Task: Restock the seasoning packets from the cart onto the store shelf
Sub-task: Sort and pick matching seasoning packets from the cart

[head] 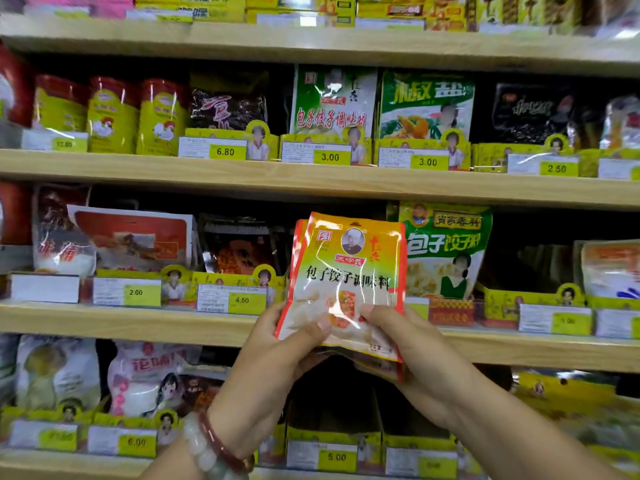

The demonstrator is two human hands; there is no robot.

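Two hands hold up a small stack of seasoning packets (346, 282) in front of the store shelf (311, 183). The front packet is orange and yellow at the top and white lower down, with a little round picture of a man and a row of black letters across the middle. More packets sit behind it — their red and orange edges peek out on the left side and at the bottom. The left hand (277, 358) grips the bottom left corner, with its thumb pressed on the front of the packet and its fingers curled behind. The right hand (412, 344) grips the bottom right part the same way, thumb on the front near the middle. The thumbs are near each other but not touching. The left wrist wears two bracelets (214, 445) — one pale and one dark red. The packets stand upright and lean a tiny bit to the right. They are up in the air, right in front of the second wooden board from the bottom, and they cover part of it. Just to the right of them, on that board, stands a green packet (446, 251) with a white bottom. Yellow price tags (330, 157) run along the front of each board. Below the hands there is a dark gap (329, 400) between the yellow boxes.
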